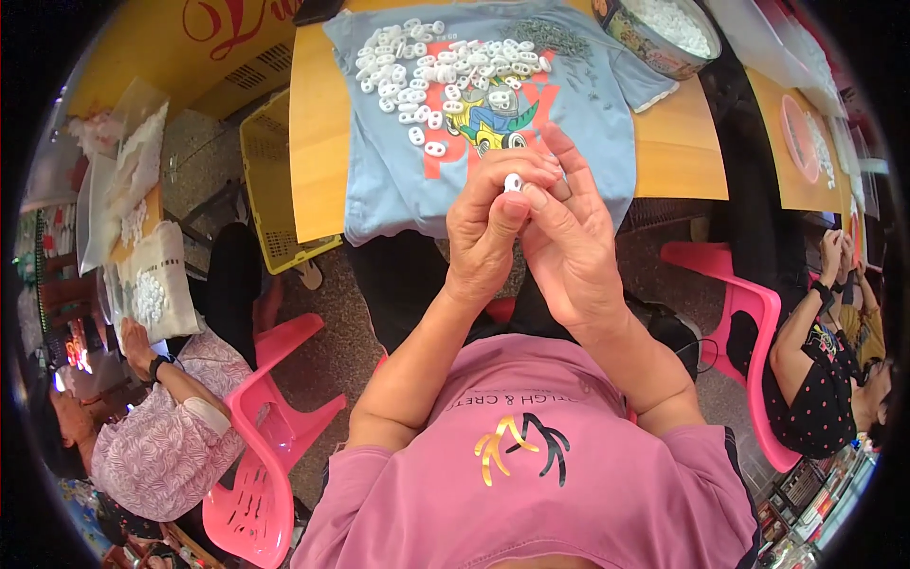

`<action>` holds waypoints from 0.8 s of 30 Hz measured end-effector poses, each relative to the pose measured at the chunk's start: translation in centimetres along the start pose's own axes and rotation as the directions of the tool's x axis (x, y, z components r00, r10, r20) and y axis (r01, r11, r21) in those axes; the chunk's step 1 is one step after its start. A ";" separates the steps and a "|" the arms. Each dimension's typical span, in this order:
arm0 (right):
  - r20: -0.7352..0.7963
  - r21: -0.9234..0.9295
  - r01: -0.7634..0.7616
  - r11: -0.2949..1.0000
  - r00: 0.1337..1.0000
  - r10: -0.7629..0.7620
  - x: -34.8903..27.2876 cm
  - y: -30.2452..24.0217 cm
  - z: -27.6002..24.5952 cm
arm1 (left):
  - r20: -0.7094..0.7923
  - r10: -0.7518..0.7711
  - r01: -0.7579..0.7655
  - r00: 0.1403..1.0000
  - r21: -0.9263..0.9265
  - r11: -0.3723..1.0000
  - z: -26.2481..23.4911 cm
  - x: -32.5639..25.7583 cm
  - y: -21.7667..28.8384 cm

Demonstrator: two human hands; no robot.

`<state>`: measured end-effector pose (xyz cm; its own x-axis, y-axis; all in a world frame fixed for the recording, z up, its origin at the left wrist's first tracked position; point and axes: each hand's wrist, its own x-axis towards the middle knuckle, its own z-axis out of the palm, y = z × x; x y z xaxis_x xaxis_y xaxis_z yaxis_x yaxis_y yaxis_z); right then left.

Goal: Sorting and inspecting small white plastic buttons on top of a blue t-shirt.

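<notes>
In front of my chest my two hands meet over a small white oval plastic piece (513, 182) with two dark holes. My left hand (482, 223) is closed, pinching the piece between thumb and curled fingers. From the other side, the thumb of my right hand (576, 251) presses by the piece's edge; its outer fingers stretch upward, partly behind the left fingers. Any smaller part between the fingertips is hidden. Just beyond, a blue printed T-shirt (398, 199) covers the table. On it lie many similar white two-hole pieces (436, 73) and a spread of small dark grey-green parts (550, 40).
A round tin (654, 59) full of white pieces stands at the table's far right. Yellow crate (270, 190) sits left of the wooden table (316, 142). Pink chairs (261, 455) flank me, with one person (161, 436) seated left and another (815, 379) right.
</notes>
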<state>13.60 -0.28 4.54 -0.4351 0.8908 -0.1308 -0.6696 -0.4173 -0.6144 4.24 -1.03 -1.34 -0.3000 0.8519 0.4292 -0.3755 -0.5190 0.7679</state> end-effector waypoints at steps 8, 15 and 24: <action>0.033 -0.038 -0.007 0.999 0.999 0.009 0.1 0.6 0.6 | 0.046 0.037 -0.036 0.998 -0.007 0.999 -1.0 0.5 0.8; 0.123 -0.615 -0.037 0.788 0.982 0.142 3.5 -0.8 -1.9 | -0.099 -0.103 0.129 0.990 0.303 0.944 -5.7 1.0 5.7; 0.464 -0.884 0.429 -0.186 0.855 -0.232 11.7 -3.3 -6.5 | -0.457 0.048 0.362 0.888 0.761 0.539 -23.2 2.1 11.3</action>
<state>14.65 12.71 0.01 -0.4961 0.7752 0.3911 0.4704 0.6185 -0.6294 -20.97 -6.68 -2.76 -0.6849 0.7005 0.2005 0.3560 0.0816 0.9309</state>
